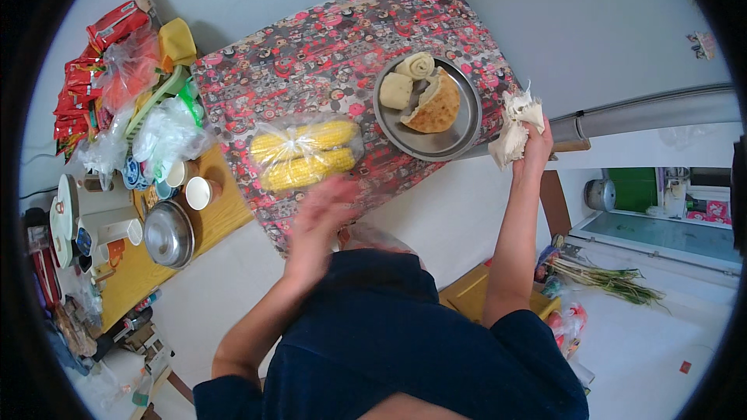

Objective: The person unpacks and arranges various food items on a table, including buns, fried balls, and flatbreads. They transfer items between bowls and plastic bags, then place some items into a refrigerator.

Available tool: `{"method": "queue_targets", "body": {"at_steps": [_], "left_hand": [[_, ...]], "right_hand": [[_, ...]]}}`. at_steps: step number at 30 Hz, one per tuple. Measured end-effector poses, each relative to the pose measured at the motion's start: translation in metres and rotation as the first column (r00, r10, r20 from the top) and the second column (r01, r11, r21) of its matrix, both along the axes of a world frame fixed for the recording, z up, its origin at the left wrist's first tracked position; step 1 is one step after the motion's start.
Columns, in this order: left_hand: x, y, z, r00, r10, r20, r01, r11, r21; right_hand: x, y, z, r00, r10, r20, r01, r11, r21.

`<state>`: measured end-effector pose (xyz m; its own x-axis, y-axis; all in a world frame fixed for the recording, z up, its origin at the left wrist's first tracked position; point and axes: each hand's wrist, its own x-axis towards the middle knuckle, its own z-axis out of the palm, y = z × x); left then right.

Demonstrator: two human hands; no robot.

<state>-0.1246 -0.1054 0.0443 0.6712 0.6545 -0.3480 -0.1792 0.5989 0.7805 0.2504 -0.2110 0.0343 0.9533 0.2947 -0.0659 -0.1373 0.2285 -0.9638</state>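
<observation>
My right hand [536, 143] grips a crumpled cream cloth [515, 128] with frayed edges, held beyond the table's right edge beside the refrigerator. My left hand [324, 210], blurred, hovers near the front edge of the table, just below corn cobs in a knotted clear plastic bag [306, 151]; its fingers look apart, with nothing seen in them. Between the bag and the cloth, a round metal plate [382, 128] holds a browned piece of flatbread [437, 108] and two pale steamed rolls [397, 91].
The table has a patterned tablecloth [292, 81]. At left, a wooden surface [219, 216] bears paper cups [200, 193], a metal lid [168, 233] and plastic bags [169, 137]. A grey refrigerator [583, 35] stands at right, with green onions [607, 280] lower down.
</observation>
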Motion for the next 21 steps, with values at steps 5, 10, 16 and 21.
{"method": "queue_targets", "body": {"at_steps": [5,10,16,21], "left_hand": [[-0.186,0.050,-0.054,0.301,0.917,-0.263,-0.551,0.393,0.736],[-0.379,0.050,-0.158,0.014,0.806,-0.591,-0.872,0.299,0.388],[-0.412,0.084,-0.176,0.091,0.839,-0.536,-0.950,0.235,0.207],[-0.439,0.126,-0.188,0.224,0.758,-0.612,-0.832,0.476,0.285]], "right_hand": [[-0.005,-0.008,-0.022,0.992,0.123,-0.021,-0.123,0.992,-0.029],[-0.090,0.040,0.020,0.757,0.638,-0.142,-0.603,0.766,0.223],[-0.295,0.140,0.048,0.193,0.961,-0.200,-0.981,0.180,-0.078],[-0.465,0.186,-0.049,-0.248,0.859,-0.448,-0.945,-0.317,-0.085]]}}
